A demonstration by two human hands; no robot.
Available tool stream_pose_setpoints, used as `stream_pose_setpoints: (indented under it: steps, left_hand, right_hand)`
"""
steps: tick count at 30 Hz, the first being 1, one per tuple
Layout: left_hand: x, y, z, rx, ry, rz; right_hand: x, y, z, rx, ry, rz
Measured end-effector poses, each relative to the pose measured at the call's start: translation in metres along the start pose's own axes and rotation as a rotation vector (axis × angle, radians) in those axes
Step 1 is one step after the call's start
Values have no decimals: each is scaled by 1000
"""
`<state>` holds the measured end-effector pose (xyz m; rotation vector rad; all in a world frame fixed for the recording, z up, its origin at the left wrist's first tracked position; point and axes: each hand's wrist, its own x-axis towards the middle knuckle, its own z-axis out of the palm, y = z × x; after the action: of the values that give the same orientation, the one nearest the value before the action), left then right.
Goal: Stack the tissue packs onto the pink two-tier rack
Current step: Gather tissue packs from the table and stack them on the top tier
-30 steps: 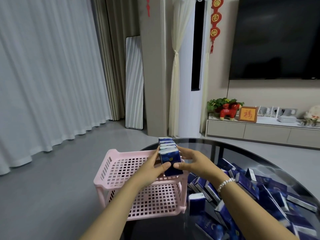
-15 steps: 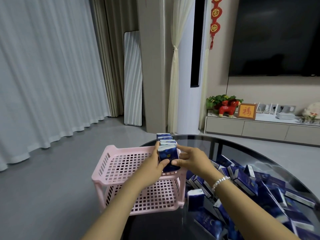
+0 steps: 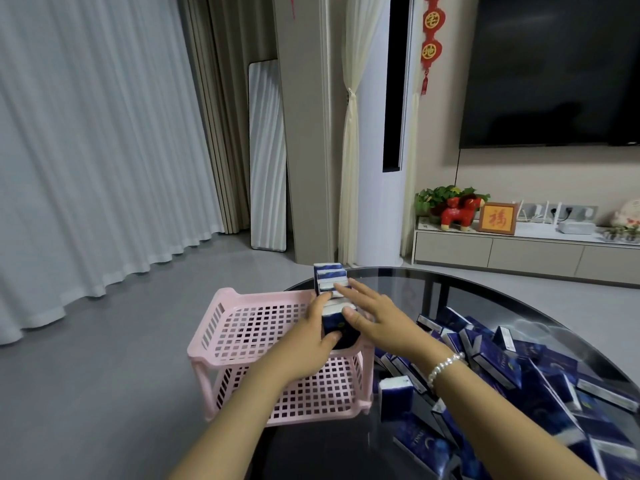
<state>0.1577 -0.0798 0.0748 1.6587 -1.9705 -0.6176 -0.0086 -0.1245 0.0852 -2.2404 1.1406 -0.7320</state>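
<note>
Both hands meet mid-frame: your left hand grips the nearest tissue pack on the rack; your right hand lies open, fingers straight.

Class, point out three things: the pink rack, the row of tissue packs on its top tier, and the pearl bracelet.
pink rack (image 3: pixel 221 304), head view, left wall.
row of tissue packs (image 3: pixel 329 277), head view, far packs' tops.
pearl bracelet (image 3: pixel 444 367), head view, beads on right wrist.

Living room with grey floor, curtains and a wall-mounted TV.

White sheer curtains cover the left side, with beige drapes beside them and a mirror leaning on a pillar. A dark television hangs above a low cabinet holding a plant, a red figurine and a framed picture. Red ornaments hang beside a white standing unit.
</note>
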Motion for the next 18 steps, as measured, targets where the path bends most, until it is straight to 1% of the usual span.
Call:
stream_pose_setpoints:
  steps: [1, 4, 5, 6, 8, 11, 13, 15, 18]
  left_hand:
    - [1, 0, 0, 7, -12, 8]
    - [8, 0, 0, 1, -65, -20]
    - [10, 1, 0, -51, -77, -43]
    - [13, 0, 0, -158, -78, -69]
    - [19, 1, 0, -396, -5, -88]
    - [31, 1, 1, -588, 139, -77]
    - [41, 2, 1, -615, 169, -68]
    - [51, 3, -1, -584, 174, -65]
    - [66, 2, -5, -563, 152, -63]
  right_hand:
    - [1, 2, 3, -35, -1, 3]
    - [3, 5, 9, 1, 29, 31]
    - [2, 6, 10, 12, 40, 33]
    - [0, 7, 10, 21, 50, 31]
    - [-3, 7, 12, 48, 70, 23]
    - [-6, 7, 15, 112, 92, 32]
    - [-8, 7, 15, 126, 117, 27]
    - [-9, 8, 14, 123, 152, 14]
    - [-7, 10, 13, 67, 155, -10]
